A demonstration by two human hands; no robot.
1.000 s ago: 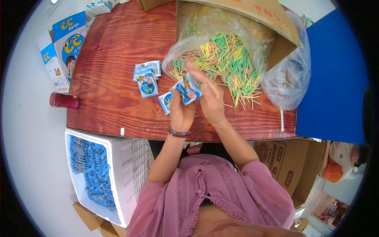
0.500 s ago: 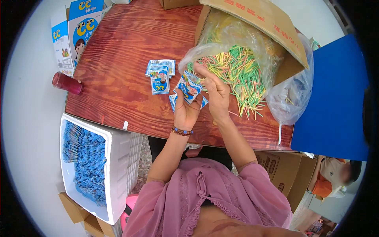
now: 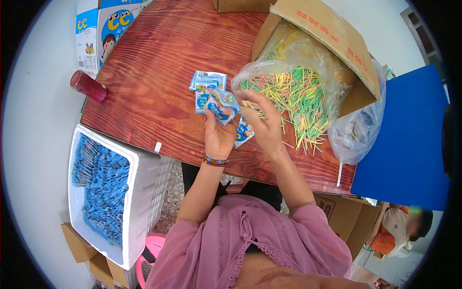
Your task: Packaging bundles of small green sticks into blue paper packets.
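My left hand point(image 3: 219, 139) grips a small blue-and-white packet point(image 3: 221, 107) by its lower part, over the table. Close to the packet's right side, my right hand point(image 3: 265, 123) is curled around a few thin pale sticks point(image 3: 253, 108), their ends toward the packet. Motion blurs the fingertips, and whether any stick is inside the packet cannot be made out. Behind the held packet lie more flat packets point(image 3: 208, 79); another packet point(image 3: 244, 135) rests partly under my hands. A heap of thin green, yellow and pink sticks point(image 3: 303, 103) spills from a clear plastic bag point(image 3: 353, 137).
A tipped cardboard box point(image 3: 332, 29) holds the bag on the red-brown wooden table point(image 3: 144, 82). At left are a white foam box point(image 3: 130, 207) full of blue packets, a dark red jar point(image 3: 89, 86) and printed cartons point(image 3: 87, 41). A blue panel point(image 3: 404, 144) and another person point(image 3: 397, 224) are at right.
The right hand's fingers have bent in beside the packet, and sticks now show in them. The held packet has tilted. The whole view has shifted slightly.
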